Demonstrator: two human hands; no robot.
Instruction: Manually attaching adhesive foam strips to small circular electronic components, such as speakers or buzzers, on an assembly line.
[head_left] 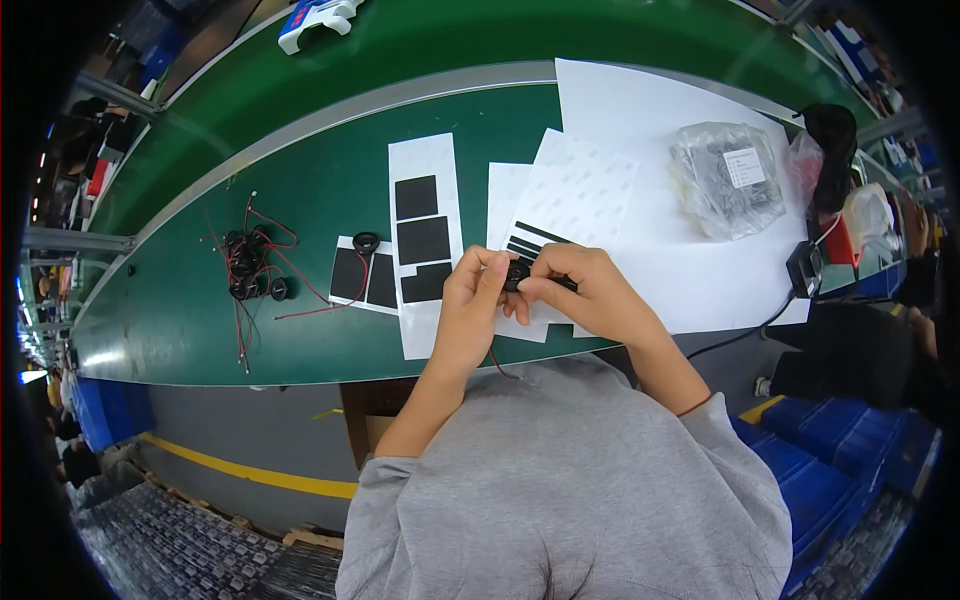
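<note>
Close to the table's front edge, my two hands meet around a small round black speaker (pixel 516 275). My left hand (pixel 468 298) grips it from the left with thumb and fingers. From the right, my right hand (pixel 590 288) pinches at its edge. A thin red wire (pixel 497 362) hangs below the left hand. Under my hands lies a white backing sheet (pixel 575 185) with black adhesive strips (pixel 540 234), partly covered by the fingers. Left of them is a long white sheet (pixel 422 156) bearing black pads (pixel 423 240).
A second speaker (pixel 366 243) rests on a smaller sheet of black pads (pixel 348 274). Further left sits a tangle of wired speakers (pixel 246 258) on the green table (pixel 180 300). At right, a clear plastic bag (pixel 728 180) lies on white paper (pixel 640 110), near a black cable (pixel 765 325).
</note>
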